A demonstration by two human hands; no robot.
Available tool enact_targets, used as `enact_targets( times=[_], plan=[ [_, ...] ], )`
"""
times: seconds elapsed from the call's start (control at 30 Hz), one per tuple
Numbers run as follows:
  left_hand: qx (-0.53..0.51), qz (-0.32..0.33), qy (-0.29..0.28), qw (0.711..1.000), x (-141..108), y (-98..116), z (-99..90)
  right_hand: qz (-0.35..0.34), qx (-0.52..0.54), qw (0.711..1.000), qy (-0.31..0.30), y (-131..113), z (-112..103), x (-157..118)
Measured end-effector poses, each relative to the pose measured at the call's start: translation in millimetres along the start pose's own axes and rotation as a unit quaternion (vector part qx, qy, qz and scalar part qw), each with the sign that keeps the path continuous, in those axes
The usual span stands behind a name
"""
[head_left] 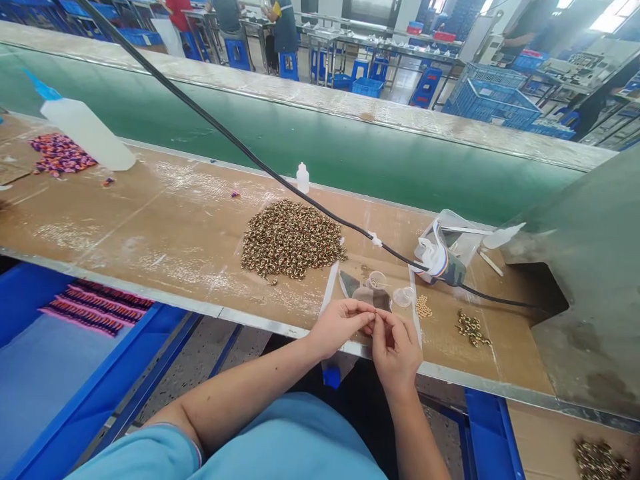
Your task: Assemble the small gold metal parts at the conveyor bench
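Both hands meet at the bench's near edge, fingertips together in a pinch. My left hand [343, 325] comes in from the left, thumb and forefinger closed on something too small to make out. Touching it, my right hand [397, 350] is pinched at the same spot, its other fingers curled. Just beyond them lie a dark and grey patterned piece [354, 288], a small clear round dish [377, 280] and a second clear dish [403, 297]. A large heap of small gold and dark pieces [293, 239] sits farther off to the left.
Small beige pieces [423, 307] and a small gold pile [471, 329] lie right. A black cable [240, 151] crosses above the bench to a wrapped bundle [440, 260]. Bottles [93, 133] [303, 179] stand along the back; a metal housing [590, 280] bounds the right. People work beyond.
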State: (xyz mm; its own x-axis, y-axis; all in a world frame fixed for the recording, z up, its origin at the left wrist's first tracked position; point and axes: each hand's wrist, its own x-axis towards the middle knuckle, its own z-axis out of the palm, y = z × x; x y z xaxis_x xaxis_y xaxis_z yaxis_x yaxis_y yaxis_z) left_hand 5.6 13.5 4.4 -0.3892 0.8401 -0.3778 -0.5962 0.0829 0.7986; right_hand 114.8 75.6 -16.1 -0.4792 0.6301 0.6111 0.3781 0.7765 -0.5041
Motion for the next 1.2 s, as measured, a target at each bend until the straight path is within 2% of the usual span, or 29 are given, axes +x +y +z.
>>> enact_targets(
  times=[0.13, 0.37, 0.7, 0.9, 1.2],
  plan=[
    [-0.015, 0.007, -0.005, 1.0, -1.3, 0.7, -1.1, -0.018, 0.058, 0.998, -0.018, -1.8, -3.6, -2.0],
    [0.002, 0.039, -0.026, 0.999, -3.4, -1.8, -4.4, 0.058, 0.155, 0.984, -0.061, -4.5, -9.8, -2.0],
    [0.051, 0.06, -0.044, 0.996, -3.6, -3.1, -3.3, 0.036, 0.113, 0.993, -0.017, -6.0, -8.9, -3.1],
    [0.043, 0.054, -0.041, 0.997, -2.8, -6.1, -3.6, 0.058, 0.105, 0.992, -0.028, -3.4, -7.7, -1.9],
    [0.042, 0.041, -0.04, 0.998, -4.4, -5.7, -3.4, 0.052, 0.094, 0.994, -0.026, -3.6, -8.1, -1.5]
  ],
)
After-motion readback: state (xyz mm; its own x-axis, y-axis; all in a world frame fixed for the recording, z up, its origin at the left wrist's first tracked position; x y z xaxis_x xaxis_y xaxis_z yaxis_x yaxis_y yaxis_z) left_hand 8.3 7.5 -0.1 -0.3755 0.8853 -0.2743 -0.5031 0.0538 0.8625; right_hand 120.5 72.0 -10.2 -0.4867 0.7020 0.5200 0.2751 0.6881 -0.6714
